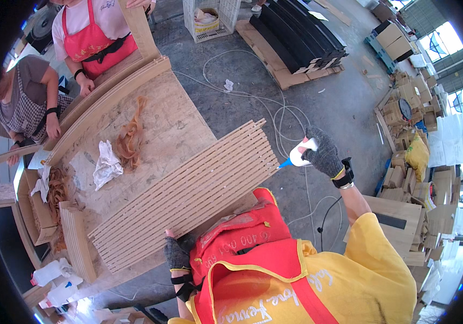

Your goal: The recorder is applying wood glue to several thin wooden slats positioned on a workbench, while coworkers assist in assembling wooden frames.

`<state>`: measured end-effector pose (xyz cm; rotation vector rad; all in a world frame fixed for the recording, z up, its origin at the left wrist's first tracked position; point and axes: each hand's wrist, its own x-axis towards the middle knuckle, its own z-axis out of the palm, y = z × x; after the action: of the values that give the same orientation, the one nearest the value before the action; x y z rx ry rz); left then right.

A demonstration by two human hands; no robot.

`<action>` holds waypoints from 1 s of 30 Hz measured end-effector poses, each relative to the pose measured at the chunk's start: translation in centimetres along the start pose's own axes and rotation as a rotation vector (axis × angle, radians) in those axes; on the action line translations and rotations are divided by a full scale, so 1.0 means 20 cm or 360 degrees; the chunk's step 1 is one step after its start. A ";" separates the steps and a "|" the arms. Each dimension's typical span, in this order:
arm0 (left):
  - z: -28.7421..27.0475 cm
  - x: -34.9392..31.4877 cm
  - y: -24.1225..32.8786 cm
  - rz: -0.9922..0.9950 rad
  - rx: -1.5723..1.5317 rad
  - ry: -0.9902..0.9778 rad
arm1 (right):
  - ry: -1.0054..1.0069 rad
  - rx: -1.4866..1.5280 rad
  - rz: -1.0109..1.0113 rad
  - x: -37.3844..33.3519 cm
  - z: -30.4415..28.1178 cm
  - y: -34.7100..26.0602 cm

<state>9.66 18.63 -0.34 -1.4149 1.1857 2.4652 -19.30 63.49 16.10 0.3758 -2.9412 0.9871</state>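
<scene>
My right hand [322,153], in a dark grey fingerless glove, is wrapped round a white squeeze bottle [298,153]. Its blue nozzle [285,163] points down at the right end of a row of wooden slats [188,191]. The slats lie side by side with narrow gaps, slanting across the workbench, and their right ends reach past the bench top. By the slats' near edge is my left hand [177,254], gloved alike; one fingertip shows at the wood, while the other fingers are mostly hidden.
Brown strips [130,137] and a crumpled white cloth [107,164] lie on the workbench [182,116]. Two people stand at the far left beside curved wooden boards [107,92]. Cables [242,92] cross the floor; black boards [296,35] are stacked on a pallet behind.
</scene>
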 end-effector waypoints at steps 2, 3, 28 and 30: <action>0.03 -0.01 0.01 0.0033 0.0024 0.0102 | 0.0011 0.0015 -0.0016 0.00 0.00 0.00; 0.03 -0.01 0.01 0.0024 0.0048 0.0136 | 0.0012 0.0015 -0.0014 0.00 0.00 0.00; 0.00 -0.02 0.03 0.0011 0.0133 0.0130 | 0.0034 -0.0290 -0.0557 -0.06 0.01 -0.22; -0.03 -0.02 0.02 0.0039 0.0133 0.0081 | -0.0168 -0.0424 -0.0745 -0.03 0.00 -0.36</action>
<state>10.18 18.21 0.07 -1.4575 1.3068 2.3786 -16.98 58.14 20.22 1.0631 -2.8058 0.5246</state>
